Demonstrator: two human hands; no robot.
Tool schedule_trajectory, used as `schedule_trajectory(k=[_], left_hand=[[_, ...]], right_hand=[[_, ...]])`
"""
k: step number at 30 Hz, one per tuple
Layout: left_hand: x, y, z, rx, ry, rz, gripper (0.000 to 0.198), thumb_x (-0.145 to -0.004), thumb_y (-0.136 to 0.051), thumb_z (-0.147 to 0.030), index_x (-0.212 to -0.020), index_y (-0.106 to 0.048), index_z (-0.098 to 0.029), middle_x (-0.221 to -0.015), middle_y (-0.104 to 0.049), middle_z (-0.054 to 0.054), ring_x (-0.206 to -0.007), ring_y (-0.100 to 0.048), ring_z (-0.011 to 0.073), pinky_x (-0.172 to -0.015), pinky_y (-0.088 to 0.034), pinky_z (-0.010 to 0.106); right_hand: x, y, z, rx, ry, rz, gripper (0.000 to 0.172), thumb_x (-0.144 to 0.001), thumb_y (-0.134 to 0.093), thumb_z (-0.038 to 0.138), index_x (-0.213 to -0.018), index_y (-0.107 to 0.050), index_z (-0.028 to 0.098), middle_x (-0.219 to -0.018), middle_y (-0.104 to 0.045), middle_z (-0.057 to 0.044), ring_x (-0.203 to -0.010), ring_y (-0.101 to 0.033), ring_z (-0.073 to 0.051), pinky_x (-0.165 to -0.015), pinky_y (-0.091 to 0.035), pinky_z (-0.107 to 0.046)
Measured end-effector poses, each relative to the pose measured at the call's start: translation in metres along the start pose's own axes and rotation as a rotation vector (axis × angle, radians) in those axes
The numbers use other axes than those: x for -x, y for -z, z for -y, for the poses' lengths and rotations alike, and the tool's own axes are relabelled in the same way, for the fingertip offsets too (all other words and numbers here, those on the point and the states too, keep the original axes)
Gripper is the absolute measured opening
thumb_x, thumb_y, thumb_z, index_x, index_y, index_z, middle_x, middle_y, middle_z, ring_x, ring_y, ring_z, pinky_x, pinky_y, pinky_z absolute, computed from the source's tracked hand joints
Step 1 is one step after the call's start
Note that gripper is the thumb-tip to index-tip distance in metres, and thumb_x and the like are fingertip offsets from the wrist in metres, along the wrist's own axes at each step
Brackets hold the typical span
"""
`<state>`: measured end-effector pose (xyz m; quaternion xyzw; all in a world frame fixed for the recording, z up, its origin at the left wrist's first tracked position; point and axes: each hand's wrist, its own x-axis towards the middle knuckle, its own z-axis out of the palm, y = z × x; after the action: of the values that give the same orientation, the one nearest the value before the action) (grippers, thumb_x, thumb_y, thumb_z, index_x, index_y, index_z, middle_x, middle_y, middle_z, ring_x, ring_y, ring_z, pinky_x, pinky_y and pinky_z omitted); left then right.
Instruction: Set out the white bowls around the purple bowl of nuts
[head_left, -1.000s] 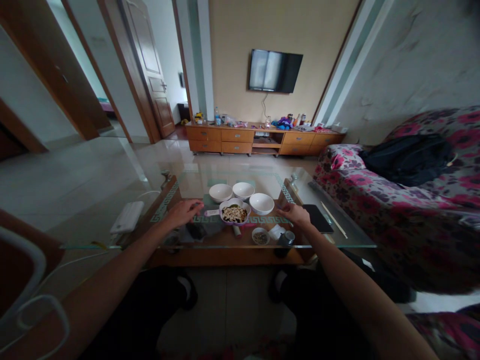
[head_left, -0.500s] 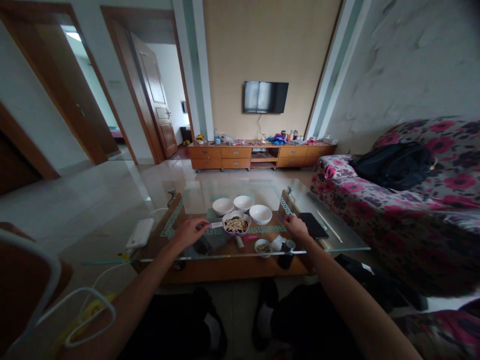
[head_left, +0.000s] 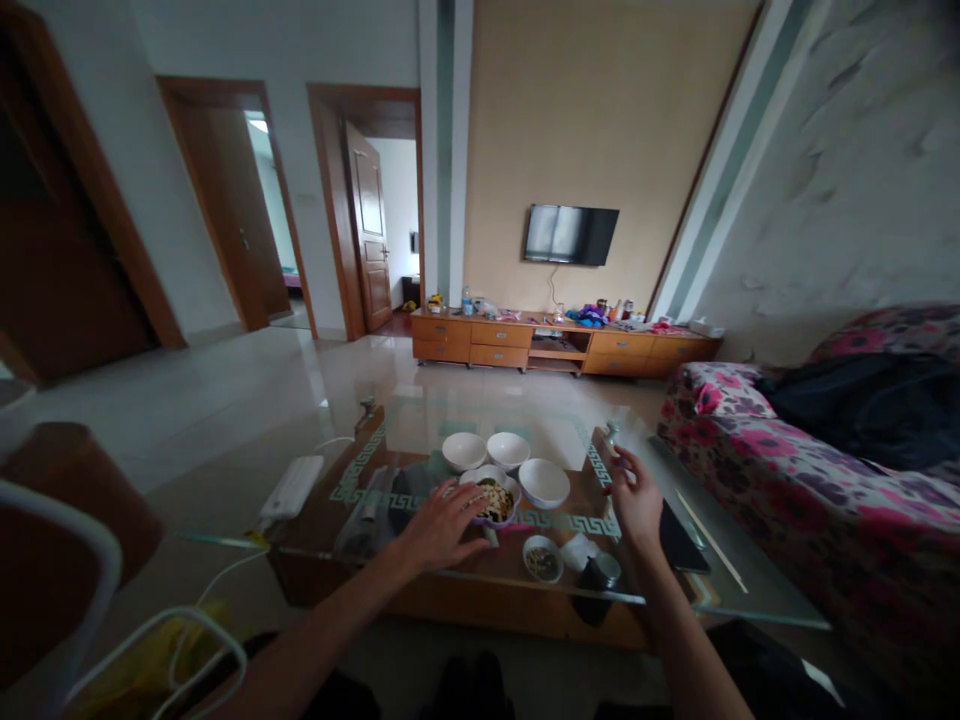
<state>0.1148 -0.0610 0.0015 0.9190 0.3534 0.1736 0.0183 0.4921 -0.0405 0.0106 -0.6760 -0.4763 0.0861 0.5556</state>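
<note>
My left hand (head_left: 442, 525) lies over the left side of a purple-rimmed dish (head_left: 491, 500) of nuts and greens, hiding its handle. I cannot tell whether the fingers grip it. My right hand (head_left: 634, 495) is raised above the table's right side, fingers bunched, with a small purple speck at the fingertips. Three white bowls (head_left: 508, 450) stand beyond the dish. Nearer my right hand are a small bowl of seeds (head_left: 541, 562) and a dark mug (head_left: 600, 575). A black phone (head_left: 682, 540) lies to its right.
The glass-topped wooden coffee table (head_left: 480, 600) holds a white power bank (head_left: 291, 487) with a cable at its left and chopsticks (head_left: 709, 540) at its right. A floral sofa (head_left: 735, 440) with a black bag (head_left: 862, 400) runs along the right.
My left hand has moved from the handle's end onto the dish's left side. My right hand has lifted, fingers upward. The view has swung, showing more of the room.
</note>
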Motion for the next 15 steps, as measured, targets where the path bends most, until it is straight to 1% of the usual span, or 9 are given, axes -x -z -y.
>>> schedule_trajectory(k=[2, 4, 6, 7, 8, 9, 11, 13, 15], left_hand=[[0.002, -0.004, -0.004, -0.002, 0.021, -0.056, 0.066, -0.097, -0.076, -0.044, -0.153, -0.05, -0.02, -0.161, -0.047, 0.015, -0.151, -0.041, 0.0351, -0.128, -0.033, 0.063], [0.011, -0.008, -0.011, 0.018, 0.012, -0.124, 0.058, -0.101, -0.069, -0.042, -0.152, -0.051, -0.022, -0.162, -0.046, 0.014, -0.152, -0.04, 0.0348, -0.127, -0.034, 0.063], [0.027, -0.012, -0.021, 0.087, 0.014, -0.185, 0.043, -0.105, -0.058, -0.038, -0.145, -0.058, -0.024, -0.154, -0.055, 0.012, -0.146, -0.047, 0.0328, -0.124, -0.04, 0.058], [0.037, -0.015, -0.027, 0.137, 0.019, -0.194, 0.039, -0.105, -0.055, -0.039, -0.141, -0.061, -0.024, -0.147, -0.061, 0.012, -0.14, -0.053, 0.0324, -0.119, -0.045, 0.056], [0.048, -0.021, -0.033, 0.191, 0.023, -0.169, 0.036, -0.105, -0.054, -0.041, -0.136, -0.065, -0.025, -0.138, -0.067, 0.012, -0.132, -0.058, 0.0317, -0.113, -0.049, 0.053], [0.06, -0.028, -0.04, 0.241, 0.025, -0.115, 0.033, -0.104, -0.055, -0.042, -0.131, -0.067, -0.027, -0.13, -0.071, 0.011, -0.125, -0.062, 0.0311, -0.109, -0.051, 0.052], [0.08, -0.049, -0.053, 0.326, 0.047, 0.012, 0.029, -0.103, -0.056, -0.044, -0.124, -0.071, -0.03, -0.116, -0.075, 0.008, -0.112, -0.066, 0.0291, -0.105, -0.052, 0.051], [0.095, -0.077, -0.064, 0.386, 0.081, 0.176, 0.025, -0.102, -0.058, -0.044, -0.117, -0.074, -0.032, -0.107, -0.077, 0.006, -0.103, -0.069, 0.0268, -0.104, -0.053, 0.049], [0.103, -0.108, -0.075, 0.416, 0.081, 0.355, 0.022, -0.1, -0.063, -0.044, -0.114, -0.075, -0.032, -0.105, -0.078, 0.005, -0.101, -0.072, 0.0266, -0.101, -0.055, 0.046]], right_hand=[[0.006, 0.005, -0.003, -0.104, 0.025, -0.025, 0.058, -0.094, -0.053, 0.053, -0.141, -0.069, 0.023, -0.121, -0.078, -0.013, -0.075, -0.075, -0.026, -0.074, -0.057, -0.039], [0.013, 0.009, -0.006, -0.195, 0.007, -0.096, 0.059, -0.093, -0.057, 0.056, -0.137, -0.073, 0.02, -0.119, -0.079, -0.015, -0.08, -0.074, -0.027, -0.073, -0.057, -0.038], [0.021, 0.009, -0.006, -0.308, -0.046, -0.196, 0.059, -0.092, -0.061, 0.056, -0.133, -0.075, 0.016, -0.116, -0.08, -0.016, -0.076, -0.072, -0.025, -0.067, -0.055, -0.036], [0.024, 0.009, -0.005, -0.368, -0.069, -0.236, 0.059, -0.09, -0.064, 0.055, -0.131, -0.076, 0.014, -0.113, -0.08, -0.017, -0.073, -0.07, -0.024, -0.065, -0.054, -0.035], [0.027, 0.007, -0.002, -0.423, -0.082, -0.257, 0.059, -0.089, -0.068, 0.055, -0.129, -0.077, 0.013, -0.112, -0.081, -0.017, -0.071, -0.069, -0.023, -0.062, -0.053, -0.034], [0.029, 0.005, 0.001, -0.465, -0.083, -0.256, 0.058, -0.087, -0.071, 0.054, -0.127, -0.077, 0.013, -0.11, -0.081, -0.017, -0.07, -0.069, -0.022, -0.061, -0.052, -0.033], [0.034, 0.0, 0.009, -0.504, -0.061, -0.206, 0.056, -0.085, -0.077, 0.054, -0.126, -0.078, 0.015, -0.112, -0.081, -0.016, -0.073, -0.07, -0.022, -0.061, -0.052, -0.031], [0.04, -0.004, 0.017, -0.511, -0.033, -0.144, 0.053, -0.085, -0.079, 0.052, -0.125, -0.078, 0.017, -0.115, -0.08, -0.016, -0.076, -0.071, -0.022, -0.06, -0.051, -0.03], [0.047, -0.009, 0.022, -0.508, -0.002, -0.084, 0.051, -0.087, -0.078, 0.05, -0.126, -0.078, 0.018, -0.117, -0.08, -0.015, -0.078, -0.071, -0.022, -0.058, -0.05, -0.029]])
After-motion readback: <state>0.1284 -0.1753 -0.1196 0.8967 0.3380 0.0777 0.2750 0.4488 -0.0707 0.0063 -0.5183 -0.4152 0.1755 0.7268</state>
